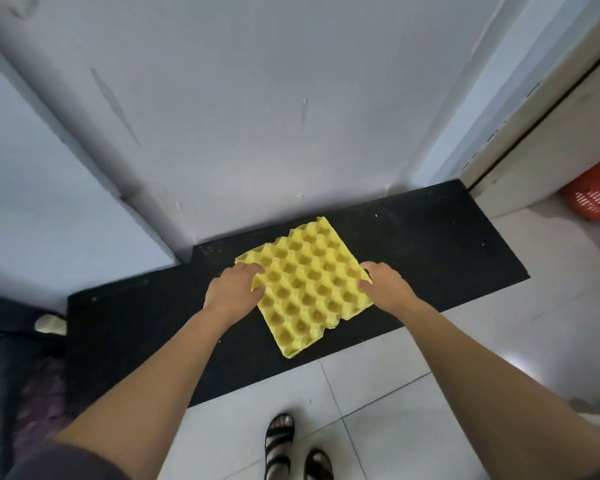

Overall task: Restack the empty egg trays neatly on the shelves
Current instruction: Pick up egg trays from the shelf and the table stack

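Pale grey wall (257, 116) rises behind a low black ledge (447, 244), and white floor tiles (413, 410) run in front of it. A yellow egg tray (309, 285) lies cups-up on the ledge, turned so that one corner points at the wall and another hangs just past the ledge's front edge, over the tiles. Its near edge looks thick, but I cannot tell whether more than one tray is stacked there.

Both hands hold the tray from opposite sides, so it sits between them. The left hand (236, 289) grips the left edge, its fingers (257, 270) curled over the rim and onto the outer cups. The right hand (385, 289) grips the right edge the same way, its fingers (366, 271) hooked over the rim with the tips touching the cups. Whether the tray rests fully on the ledge or is slightly raised cannot be told.

Well beyond the right fingers, off past the end of the ledge, an orange basket (593, 195) stands on the floor by a door frame. Behind the wrists, toward the person, two feet in dark sandals (279, 441) stand on the tiles.
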Demonstrator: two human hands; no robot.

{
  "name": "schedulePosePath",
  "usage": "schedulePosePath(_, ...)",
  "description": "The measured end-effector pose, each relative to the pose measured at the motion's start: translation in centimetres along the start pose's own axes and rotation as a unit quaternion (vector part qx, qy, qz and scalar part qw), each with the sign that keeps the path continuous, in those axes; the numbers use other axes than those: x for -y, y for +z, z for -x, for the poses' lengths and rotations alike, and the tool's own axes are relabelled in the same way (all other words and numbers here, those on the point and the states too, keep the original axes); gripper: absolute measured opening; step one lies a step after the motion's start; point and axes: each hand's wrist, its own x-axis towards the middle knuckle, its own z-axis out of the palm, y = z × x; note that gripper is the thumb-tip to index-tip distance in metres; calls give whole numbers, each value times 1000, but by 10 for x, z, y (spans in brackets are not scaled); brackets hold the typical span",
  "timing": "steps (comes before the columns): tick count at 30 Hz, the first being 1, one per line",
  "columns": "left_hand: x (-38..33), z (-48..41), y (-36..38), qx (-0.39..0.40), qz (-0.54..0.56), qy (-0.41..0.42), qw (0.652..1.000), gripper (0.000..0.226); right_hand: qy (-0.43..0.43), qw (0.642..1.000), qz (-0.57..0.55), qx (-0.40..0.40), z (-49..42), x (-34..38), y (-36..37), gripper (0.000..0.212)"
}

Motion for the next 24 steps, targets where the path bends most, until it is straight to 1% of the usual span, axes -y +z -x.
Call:
schedulePosePath(4,13,-33,47,11,114,-104,988,51,-4,1000,21,11,-51,-14,29,46)
schedulePosePath(7,19,-59,90,4,211,-184,960,58,3,1000,25,0,-95,-27,55,45)
schedulePosePath(9,21,-72,114,3,271,-219,937,58,26,1000,10,-4,-120,-35,71,47)
schedulePosePath(13,29,-98,161,-15,367,-295,882,63,93,995,-32,-3,-165,-49,108,66)
schedulePosePath(14,29,-102,169,-13,377,-307,874,64,109,993,-46,-2,-172,-51,113,70)
schedulePosePath(16,29,-108,181,-27,381,-331,863,56,135,989,-67,-7,-183,-54,121,74)
schedulePosePath(18,28,-110,185,-48,397,-354,845,50,136,988,-72,-26,-188,-57,123,70)
schedulePosePath(20,27,-112,183,-54,412,-363,834,51,122,989,-71,-46,-188,-57,121,61)
schedulePosePath(24,24,-116,170,-69,419,-358,832,52,99,991,-68,-59,-178,-54,118,44)
